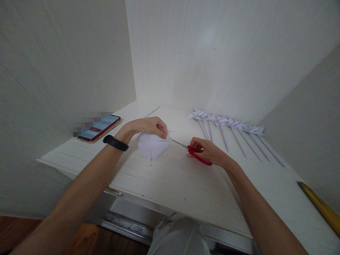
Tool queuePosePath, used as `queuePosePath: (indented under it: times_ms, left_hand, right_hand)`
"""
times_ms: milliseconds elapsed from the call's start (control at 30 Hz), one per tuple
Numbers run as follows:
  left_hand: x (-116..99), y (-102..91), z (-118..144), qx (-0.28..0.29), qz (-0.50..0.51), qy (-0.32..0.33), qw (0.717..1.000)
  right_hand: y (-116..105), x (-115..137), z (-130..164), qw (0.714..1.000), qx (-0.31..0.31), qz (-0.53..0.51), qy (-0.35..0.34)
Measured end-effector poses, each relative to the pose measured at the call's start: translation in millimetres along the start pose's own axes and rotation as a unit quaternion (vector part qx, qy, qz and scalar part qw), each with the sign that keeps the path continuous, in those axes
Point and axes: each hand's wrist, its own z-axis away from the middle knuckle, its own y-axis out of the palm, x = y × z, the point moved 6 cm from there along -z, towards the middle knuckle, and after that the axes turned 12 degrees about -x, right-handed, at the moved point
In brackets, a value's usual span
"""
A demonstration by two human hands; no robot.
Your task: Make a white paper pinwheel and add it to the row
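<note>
The paper is pinched at its right-hand corner by the left hand, and the scissors are gripped by the right hand, fingers wrapped about the red handle. The hands are held apart, the gap bridged by the scissors' thin blades, whose tips are brought right up to the pinched corner; whether paper is caught between them cannot be told. A slit is shown in the paper's near corner, and the sheet is seen well inside the edges of the table, left of its middle.

Room is left on the near side: a wide stretch of table is seen between the paper and the front edge. The back is closed off by the back wall, the sides by the left wall and the right wall. Over on the right, movement is narrowed by the row of pinwheels, their sticks pointed toward the front, the nearest ends set just beyond the right hand. The left side is bounded by the phone, placed near the wristband; behind the left hand, a thin rod is laid slantwise.
</note>
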Motion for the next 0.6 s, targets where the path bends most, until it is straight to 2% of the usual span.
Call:
queuePosePath:
  times_ms: [600]
  left_hand:
    - [5.0,3.8,-4.0,0.018,0.008,0.017,1.000]
  right_hand:
    - [4.7,-1.4,-0.5,1.000,0.018,-0.001,0.000]
